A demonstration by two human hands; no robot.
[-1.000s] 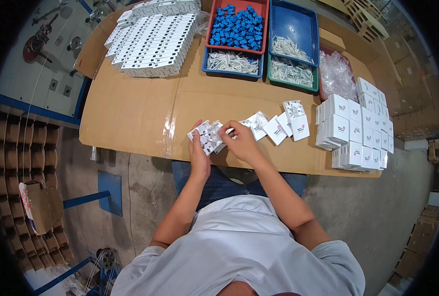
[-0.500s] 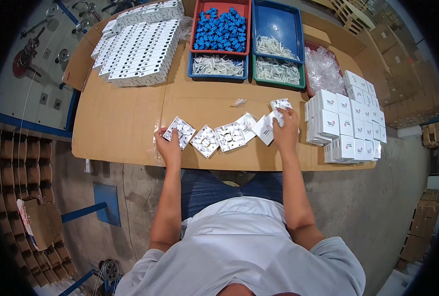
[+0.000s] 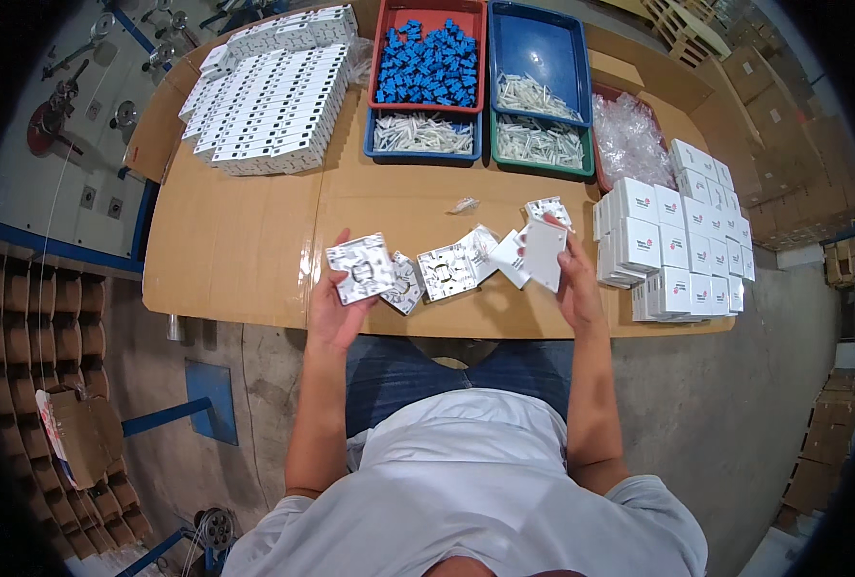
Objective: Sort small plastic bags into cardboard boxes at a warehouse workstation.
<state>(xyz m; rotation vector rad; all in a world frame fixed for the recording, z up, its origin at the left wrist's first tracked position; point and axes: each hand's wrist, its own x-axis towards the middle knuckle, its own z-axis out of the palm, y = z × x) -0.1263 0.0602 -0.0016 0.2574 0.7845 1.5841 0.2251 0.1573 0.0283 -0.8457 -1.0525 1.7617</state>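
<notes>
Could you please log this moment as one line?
left hand: holds square white plastic plate | right hand: holds flat white plastic cover | over cardboard-covered table

Left hand palm hidden behind the square white plastic plate it grips, right hand fingertips covered by a flat white plastic cover — markings on the stacked white cardboard boxes at the cardboard-covered bench right edge too small to tell.

Trays sit at the back of the tabletop, stacked plates to their left. Small boxes stand at the right.
</notes>
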